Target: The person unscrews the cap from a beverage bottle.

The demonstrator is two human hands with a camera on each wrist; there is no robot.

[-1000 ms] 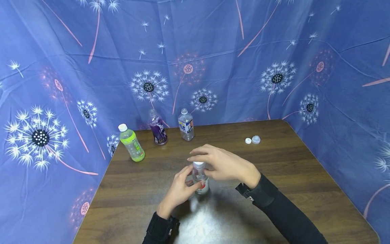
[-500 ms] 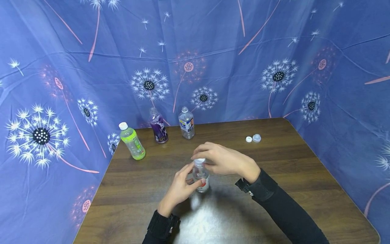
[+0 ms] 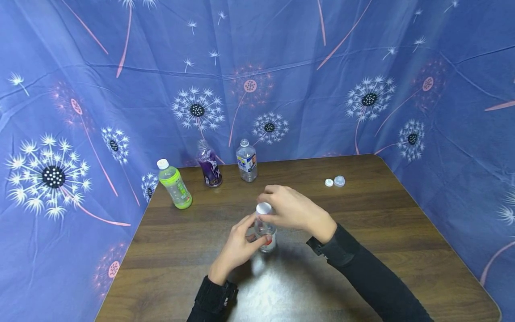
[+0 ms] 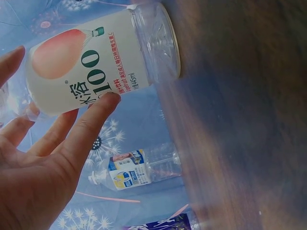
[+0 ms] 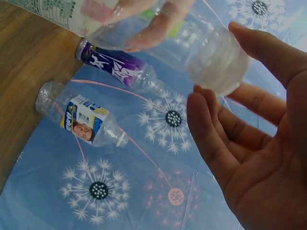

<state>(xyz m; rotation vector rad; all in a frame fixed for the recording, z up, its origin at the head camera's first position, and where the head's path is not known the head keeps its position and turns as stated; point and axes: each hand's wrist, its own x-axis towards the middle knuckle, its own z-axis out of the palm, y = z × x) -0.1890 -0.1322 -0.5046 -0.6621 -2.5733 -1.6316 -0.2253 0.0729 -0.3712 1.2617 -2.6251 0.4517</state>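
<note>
Brown wood tbl (image 3: 169, 250); green btl (image 3: 175, 188) at 10 o'clock, 2 loose caps (image 3: 339, 181) at 2, purple btl (image 3: 210, 167) at 11, blue-label btl (image 3: 247, 163) approx 12, dandelion cloth (image 3: 301, 44) behind. Clear btl (image 3: 263, 229) upright, L hand's (image 3: 236, 251) 2, R hand's (image 3: 295, 210) 8. L hand grips body, R hand pinches white cap (image 3: 263, 208). Vs 0.5s ago: R fingers shifted, more cap top visible; L hand same.

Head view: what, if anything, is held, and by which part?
A clear plastic bottle: the left hand grips its labelled body, the right hand its white cap.
</note>
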